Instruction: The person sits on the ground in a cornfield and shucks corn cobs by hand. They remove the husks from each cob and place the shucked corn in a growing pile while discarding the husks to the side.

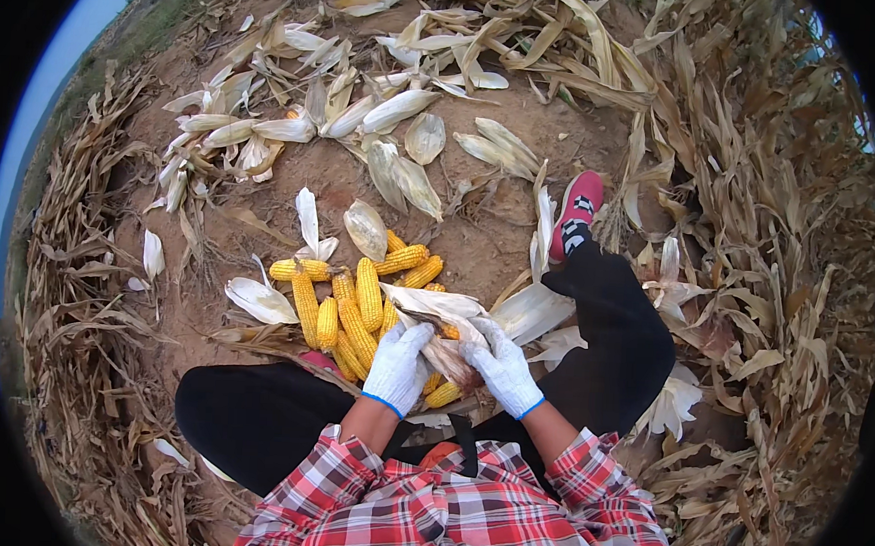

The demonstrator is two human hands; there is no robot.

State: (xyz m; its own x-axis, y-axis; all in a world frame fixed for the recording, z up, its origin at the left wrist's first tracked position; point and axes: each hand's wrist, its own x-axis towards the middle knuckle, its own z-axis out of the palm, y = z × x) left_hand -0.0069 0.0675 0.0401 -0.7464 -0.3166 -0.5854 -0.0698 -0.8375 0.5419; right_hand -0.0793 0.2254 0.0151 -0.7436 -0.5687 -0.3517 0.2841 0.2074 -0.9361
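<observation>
1. Head view, and right in the middle: a partly husked ear of corn (444, 347), held between both hands over the lap, a small patch of yellow kernels peeping through.
2. Left hand (399, 367), white-gloved: fingers bent in, gripping the ear's left side.
3. Right hand (504, 369), gloved to match, fingers curled narrow on the husk opposite.
4. What's in the way? Pale husk (441, 301) covers most of that cob, while ear and hands block part of the yellow cobs (360, 309) piled just beyond.
5. Black trousers (610, 344) hem the scene in, knees bent out either side, a pink shoe (579, 203) out front.
6. Loose husks (402, 110) litter the soil (305, 184) ahead; dry stalks (751, 257) crowd the right.
</observation>
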